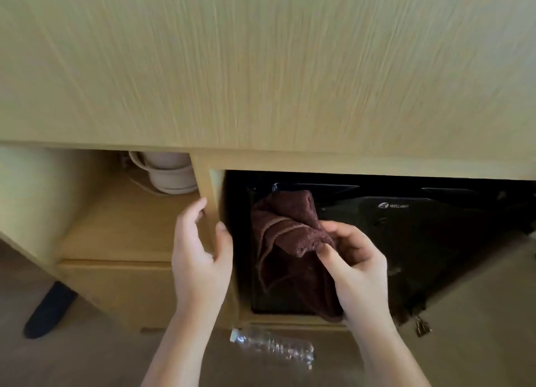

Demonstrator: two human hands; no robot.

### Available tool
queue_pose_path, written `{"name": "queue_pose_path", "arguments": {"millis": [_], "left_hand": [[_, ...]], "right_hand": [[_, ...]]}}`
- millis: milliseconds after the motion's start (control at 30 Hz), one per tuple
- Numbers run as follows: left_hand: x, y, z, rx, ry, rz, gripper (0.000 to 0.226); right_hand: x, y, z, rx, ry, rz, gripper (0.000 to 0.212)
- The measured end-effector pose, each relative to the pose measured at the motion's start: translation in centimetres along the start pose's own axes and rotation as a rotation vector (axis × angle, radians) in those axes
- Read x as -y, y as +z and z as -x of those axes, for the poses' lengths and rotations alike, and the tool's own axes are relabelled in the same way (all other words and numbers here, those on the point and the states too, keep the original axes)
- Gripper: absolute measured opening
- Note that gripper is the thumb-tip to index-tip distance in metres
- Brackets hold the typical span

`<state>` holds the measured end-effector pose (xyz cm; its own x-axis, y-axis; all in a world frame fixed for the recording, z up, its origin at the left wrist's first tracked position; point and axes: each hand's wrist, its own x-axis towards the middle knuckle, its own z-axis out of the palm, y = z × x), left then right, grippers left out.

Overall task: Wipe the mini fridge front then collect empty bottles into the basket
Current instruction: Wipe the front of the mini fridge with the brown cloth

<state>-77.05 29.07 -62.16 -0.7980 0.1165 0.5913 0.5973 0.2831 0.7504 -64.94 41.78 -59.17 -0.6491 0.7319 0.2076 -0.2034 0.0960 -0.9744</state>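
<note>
A black mini fridge (406, 235) sits in a wooden cabinet recess under the desk top. My right hand (353, 264) grips a dark red-brown cloth (287, 235) held against the fridge's left front; the cloth hangs down below the hand. My left hand (200, 250) grips the vertical wooden divider (207, 183) to the left of the fridge, thumb on the fridge side and fingers on the other. An empty clear plastic bottle (272, 347) lies on its side on the floor below the fridge, between my forearms. No basket is in view.
The light wooden desk top (261, 61) fills the upper half. A white electric kettle (165, 171) stands on the open shelf left of the divider, above a drawer front (116, 291). A dark chair leg (49, 308) is at lower left. An open cabinet door (478, 314) is at right.
</note>
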Motion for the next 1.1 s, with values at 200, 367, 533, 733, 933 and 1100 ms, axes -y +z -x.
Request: {"name": "queue_pose_path", "arguments": {"millis": [200, 367, 533, 733, 933, 1100], "left_hand": [[1.3, 1.8, -0.1, -0.107, 0.096, 0.106, 0.042], [2.5, 2.7, -0.5, -0.141, 0.115, 0.245, 0.041], [3.0, 2.9, -0.4, -0.150, 0.148, 0.315, 0.037], [4.2, 1.7, 1.2, -0.103, 0.222, 0.179, 0.039], [4.3, 2.1, 5.1, -0.041, 0.258, 0.138, 0.030], [2.3, 2.1, 6.2, 0.209, -0.028, 0.411, 0.034]], "right_hand": [[-1.9, 1.3, -1.4, 0.039, -0.168, -0.123, 0.027], [-3.8, 2.7, -1.7, 0.046, -0.215, -0.190, 0.027], [-5.4, 2.7, -1.6, 0.032, -0.202, -0.239, 0.027], [-6.6, 1.8, -0.1, 0.036, -0.254, -0.206, 0.028], [-7.9, -0.2, 1.1, 0.024, -0.280, -0.172, 0.027], [-7.1, -0.5, 1.8, -0.060, -0.278, -0.238, 0.030]]}}
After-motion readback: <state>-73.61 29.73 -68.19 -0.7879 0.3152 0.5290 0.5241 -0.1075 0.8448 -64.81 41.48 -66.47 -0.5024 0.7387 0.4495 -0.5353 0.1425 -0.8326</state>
